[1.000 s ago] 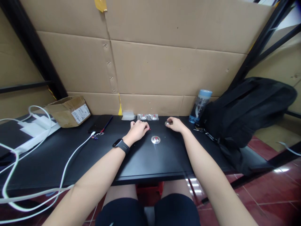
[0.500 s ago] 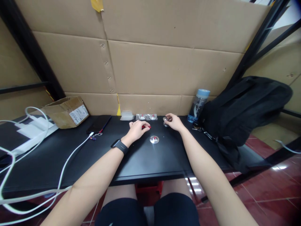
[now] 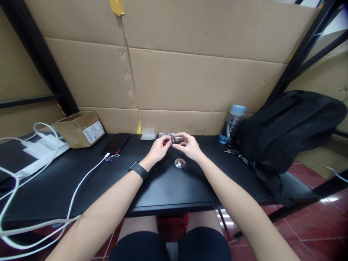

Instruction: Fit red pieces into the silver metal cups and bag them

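Between my two hands, a small shiny metal disc like a finger cymbal (image 3: 173, 139) stands tilted on edge. My right hand (image 3: 188, 145) pinches it with thumb and fingers. My left hand (image 3: 160, 147), with a dark watch on its wrist, is closed on a small red strap (image 3: 164, 143); its fingertips meet the disc. Nearer to me lies another finger cymbal (image 3: 179, 163), domed with a red middle, flat on the black table (image 3: 174, 192). Behind my hands, clear plastic packaging (image 3: 164, 135) is mostly hidden.
A clear plastic packet (image 3: 148, 134) lies at the back. To the left are a phone (image 3: 115, 144), a cardboard box (image 3: 80, 130) and white cables (image 3: 73, 192). On the right stand a blue-lidded water bottle (image 3: 232, 123), keys (image 3: 230, 150) and a black backpack (image 3: 288, 127). Cardboard (image 3: 174, 79) walls the back.
My right hand has carried the metal disc leftward from the right side of the table to my left hand. My left hand, holding the red strap, has shifted only slightly.
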A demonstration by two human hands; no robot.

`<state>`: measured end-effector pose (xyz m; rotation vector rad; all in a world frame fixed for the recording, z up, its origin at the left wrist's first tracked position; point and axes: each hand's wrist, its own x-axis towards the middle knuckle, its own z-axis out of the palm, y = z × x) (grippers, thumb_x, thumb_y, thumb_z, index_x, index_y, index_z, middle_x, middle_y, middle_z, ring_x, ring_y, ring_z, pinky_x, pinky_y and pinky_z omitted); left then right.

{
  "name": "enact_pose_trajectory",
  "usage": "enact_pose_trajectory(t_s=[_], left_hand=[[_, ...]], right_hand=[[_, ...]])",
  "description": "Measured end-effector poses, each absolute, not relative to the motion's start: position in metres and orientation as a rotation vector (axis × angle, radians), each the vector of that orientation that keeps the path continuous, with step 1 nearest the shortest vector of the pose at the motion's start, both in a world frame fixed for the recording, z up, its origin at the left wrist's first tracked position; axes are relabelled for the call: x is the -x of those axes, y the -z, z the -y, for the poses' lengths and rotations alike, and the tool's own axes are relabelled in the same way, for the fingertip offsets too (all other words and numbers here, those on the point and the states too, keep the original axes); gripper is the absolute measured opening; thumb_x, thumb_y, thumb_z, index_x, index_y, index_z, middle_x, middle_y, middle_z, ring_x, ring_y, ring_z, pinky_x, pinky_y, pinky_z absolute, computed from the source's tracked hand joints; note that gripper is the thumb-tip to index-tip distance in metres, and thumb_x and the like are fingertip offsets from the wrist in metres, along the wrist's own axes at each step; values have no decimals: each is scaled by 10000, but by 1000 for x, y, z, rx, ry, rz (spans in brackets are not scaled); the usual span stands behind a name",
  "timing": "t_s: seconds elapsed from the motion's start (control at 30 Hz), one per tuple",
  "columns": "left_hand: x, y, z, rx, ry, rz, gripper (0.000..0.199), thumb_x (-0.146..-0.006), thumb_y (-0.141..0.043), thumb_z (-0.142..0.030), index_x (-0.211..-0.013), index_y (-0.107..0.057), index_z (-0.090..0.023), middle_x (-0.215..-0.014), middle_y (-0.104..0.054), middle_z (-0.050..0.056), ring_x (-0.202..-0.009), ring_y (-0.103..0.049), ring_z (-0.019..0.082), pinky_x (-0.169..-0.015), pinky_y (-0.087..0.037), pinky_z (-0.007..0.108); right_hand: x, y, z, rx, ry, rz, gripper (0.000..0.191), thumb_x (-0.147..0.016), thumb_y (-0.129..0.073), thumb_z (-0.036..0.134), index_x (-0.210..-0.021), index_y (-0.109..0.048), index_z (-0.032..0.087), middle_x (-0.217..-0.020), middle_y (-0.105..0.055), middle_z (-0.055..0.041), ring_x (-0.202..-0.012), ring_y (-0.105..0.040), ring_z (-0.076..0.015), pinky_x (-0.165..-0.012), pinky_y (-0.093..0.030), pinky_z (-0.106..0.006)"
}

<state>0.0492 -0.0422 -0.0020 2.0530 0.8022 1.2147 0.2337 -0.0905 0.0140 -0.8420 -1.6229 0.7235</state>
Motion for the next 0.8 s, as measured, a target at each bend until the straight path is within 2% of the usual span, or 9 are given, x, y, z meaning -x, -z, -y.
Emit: enact_pose_trajectory(t_s=[0.13,0.2,0.4,0.47,0.57,0.63,0.8], left_hand=[[-51,6,39,-2152,-1300,-862,170,-934,-607,-330,-985,-715,-209,-1182,-687,87,-1195,-594,268,-1106,-428,432],[-51,6,40,-2178,-1304,-916,147,-927,-612,-301,-991,-720,-224,-1226,-656,81,-1237,-564,269,-1143,-398,450],[-52,0,52,-2209,-1339,-1060,102,-904,-623,-210,-949,-712,-229,-1207,-621,67,-1210,-569,260,-1128,-412,466],[-53,-3,56,-2218,-1377,-1088,78,-902,-645,-221,-934,-716,-230,-1192,-617,66,-1194,-577,260,-1113,-419,468],[-53,-8,61,-2225,-1419,-1119,62,-905,-678,-269,-903,-729,-235,-1171,-616,63,-1173,-583,260,-1089,-430,466],[-52,-9,62,-2241,-1423,-1130,56,-895,-695,-274,-891,-739,-240,-1157,-618,59,-1162,-584,261,-1079,-430,466],[-53,-10,64,-2293,-1361,-1114,37,-882,-703,-269,-878,-729,-242,-1104,-638,47,-1129,-588,257,-1058,-426,450]], right_hand=[[-233,-13,90,831,-723,1615,407,-732,-843,345,-1089,-694,219,-1170,-731,-86,-1041,-708,-224,-729,-536,-272],[-233,-14,91,830,-714,1616,404,-723,-852,349,-1073,-698,217,-1161,-739,-87,-1040,-709,-225,-745,-538,-279],[-231,-12,91,856,-713,1615,398,-720,-859,388,-1034,-696,207,-1185,-735,-92,-1034,-713,-221,-768,-537,-281],[-231,-10,89,864,-780,1587,382,-753,-832,433,-1017,-684,200,-1099,-749,-80,-967,-722,-209,-755,-539,-279],[-233,-7,86,942,-813,1593,348,-888,-669,531,-962,-683,192,-897,-731,-48,-844,-703,-185,-705,-528,-271],[-236,-6,85,1000,-758,1647,368,-936,-591,544,-928,-690,189,-839,-703,-37,-811,-675,-180,-677,-510,-265],[-240,-8,84,1022,-602,1754,294,-929,-603,463,-869,-674,185,-946,-706,-61,-888,-650,-199,-679,-484,-271]])
